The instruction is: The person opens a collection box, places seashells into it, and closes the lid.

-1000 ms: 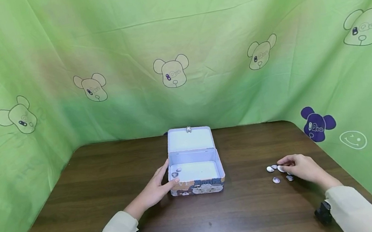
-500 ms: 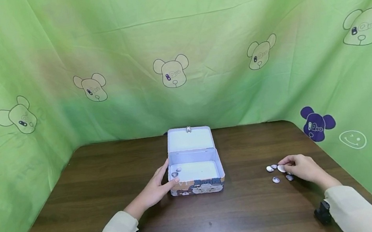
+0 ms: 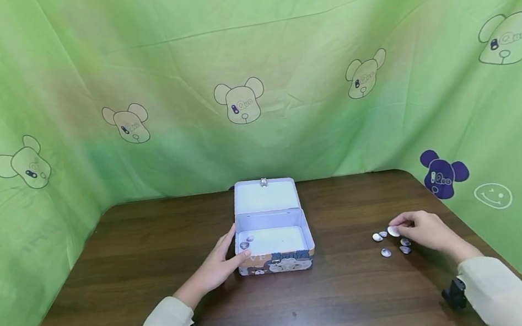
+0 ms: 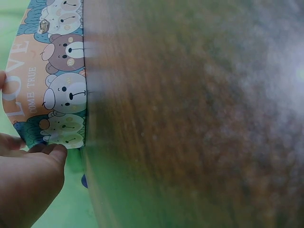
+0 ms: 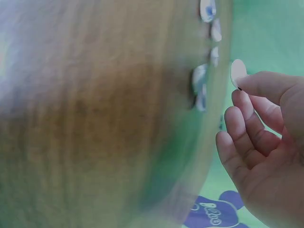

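Note:
An open tin box (image 3: 275,263) with bear pictures stands on the table. Two small grey pieces (image 3: 245,245) lie inside its left part. My left hand (image 3: 215,267) grips the box's left front corner, thumb over the front rim; the left wrist view shows fingertips against the tin box (image 4: 66,95). My right hand (image 3: 425,229) pinches a small white seashell (image 5: 238,73) between thumb and index finger, just above the table. Its other fingers are loosely bent. Several more seashells (image 3: 386,252) lie around and below that hand, white with bluish or purplish marks.
The dark wooden table (image 3: 292,314) reaches back to a green curtain (image 3: 249,153) printed with bear heads. The tin's hinged lid (image 3: 265,196) leans upright at the back of the box.
My right hand has risen slightly with the white seashell pinched in it, showing more of the shells beneath. My left hand and the tin box stay in place.

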A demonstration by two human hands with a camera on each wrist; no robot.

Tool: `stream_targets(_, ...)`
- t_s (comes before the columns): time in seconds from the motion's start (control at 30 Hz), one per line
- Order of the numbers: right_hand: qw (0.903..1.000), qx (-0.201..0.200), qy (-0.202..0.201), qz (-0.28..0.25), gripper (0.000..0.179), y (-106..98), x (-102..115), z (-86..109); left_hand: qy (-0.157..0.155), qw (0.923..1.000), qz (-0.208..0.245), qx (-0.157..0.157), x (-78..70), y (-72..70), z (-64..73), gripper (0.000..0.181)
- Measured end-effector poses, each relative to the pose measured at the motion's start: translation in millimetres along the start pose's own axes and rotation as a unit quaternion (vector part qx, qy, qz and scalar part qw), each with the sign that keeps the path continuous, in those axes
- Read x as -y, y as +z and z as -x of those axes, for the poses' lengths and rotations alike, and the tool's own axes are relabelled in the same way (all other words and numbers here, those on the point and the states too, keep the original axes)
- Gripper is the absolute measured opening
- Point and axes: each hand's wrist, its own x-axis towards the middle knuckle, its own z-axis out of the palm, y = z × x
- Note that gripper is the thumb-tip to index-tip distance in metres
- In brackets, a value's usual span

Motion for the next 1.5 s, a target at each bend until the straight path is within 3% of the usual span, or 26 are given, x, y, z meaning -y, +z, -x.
stream_targets(0.33,0.9998,-0.007,-0.021,-0.002,0.016,-9,21,-3.4,0.003,1.0,0.001,-0.001,0.1,0.3,0.7,0.085)
stream_targets(0.67,0.9989,-0.006,-0.039,-0.026,0.014,0,46,-15.4,0.005,1.0,0.001,-0.002,0.2,1.1,0.6,0.085)
stream_targets(1.1,0.9933,-0.004,-0.094,-0.068,0.008,13,106,-41.6,0.007,1.0,0.006,-0.004,-1.0,1.0,1.4,0.084)
stream_targets(1.5,0.9846,0.014,-0.127,-0.12,0.009,41,152,-64.0,0.004,1.0,0.008,-0.002,-4.2,0.5,2.6,0.084)
